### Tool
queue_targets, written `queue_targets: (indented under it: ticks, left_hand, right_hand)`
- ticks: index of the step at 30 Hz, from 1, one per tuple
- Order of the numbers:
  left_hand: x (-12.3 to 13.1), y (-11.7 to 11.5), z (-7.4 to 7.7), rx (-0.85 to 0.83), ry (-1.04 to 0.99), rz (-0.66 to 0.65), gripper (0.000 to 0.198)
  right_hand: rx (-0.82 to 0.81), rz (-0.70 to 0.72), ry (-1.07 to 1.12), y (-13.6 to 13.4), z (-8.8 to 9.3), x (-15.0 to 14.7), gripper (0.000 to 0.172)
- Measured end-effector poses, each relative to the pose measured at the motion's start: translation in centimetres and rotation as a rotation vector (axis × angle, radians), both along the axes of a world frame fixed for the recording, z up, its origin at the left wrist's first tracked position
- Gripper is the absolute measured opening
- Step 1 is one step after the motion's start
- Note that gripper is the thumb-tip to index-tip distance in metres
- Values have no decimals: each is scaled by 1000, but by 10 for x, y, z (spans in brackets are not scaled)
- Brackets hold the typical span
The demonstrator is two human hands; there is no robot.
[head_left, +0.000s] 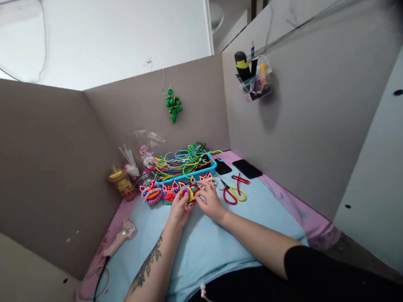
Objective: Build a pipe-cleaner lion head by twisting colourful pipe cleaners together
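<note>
The work in hand is a small round piece (188, 194) of wound pipe cleaner, pink, yellow and purple, held just above the far edge of the blue mat (209, 248) and right in front of the tray (192, 175). The left hand (179, 209) grasps it, thumb and fingers closed on its near and left side. The right hand (210, 200) has its fingertips at the piece's right edge, but whether they pinch it or only touch it I cannot tell. Judging by what lies around, a good part of the making is behind: a row of eared faces (152, 194) sits touching side by side along the tray's front, from the left of the piece to behind the right hand (how many exactly is hard to count, as the hands cover some). Each looks complete, with ears and a striped mouth. The piece in the hands seems smaller and plainer than those, so it reads as unfinished. Plenty of stock is left: loose stems (184, 160) in green, yellow and orange heap up over the tray. Tools lie untouched: scissors (233, 194) just right of the right hand, a pink glue gun (120, 235) well off to the left at the mat's edge.
</note>
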State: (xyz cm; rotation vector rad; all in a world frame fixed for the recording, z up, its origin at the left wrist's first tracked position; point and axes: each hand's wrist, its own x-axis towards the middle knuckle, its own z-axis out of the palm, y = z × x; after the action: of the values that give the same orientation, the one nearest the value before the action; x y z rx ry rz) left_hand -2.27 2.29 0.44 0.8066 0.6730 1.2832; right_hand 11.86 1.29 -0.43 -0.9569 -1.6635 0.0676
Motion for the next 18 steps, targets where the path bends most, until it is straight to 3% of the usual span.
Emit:
queue_targets:
  ticks: [3,12,14,18]
  left_hand:
    - [-2,1,3,4,32,62,46]
    - [-9,5,4,-13,60,66,46]
    - [-9,4,3,-17,61,60,45]
    - [-4,-1,5,-40,61,-10,44]
  right_hand:
    - [30,5,35,-1,2,2,12]
    - [24,21,24,0,5,8,14]
    - [27,32,-5,1,4,7,22]
    - [39,20,-29,3,1,6,17]
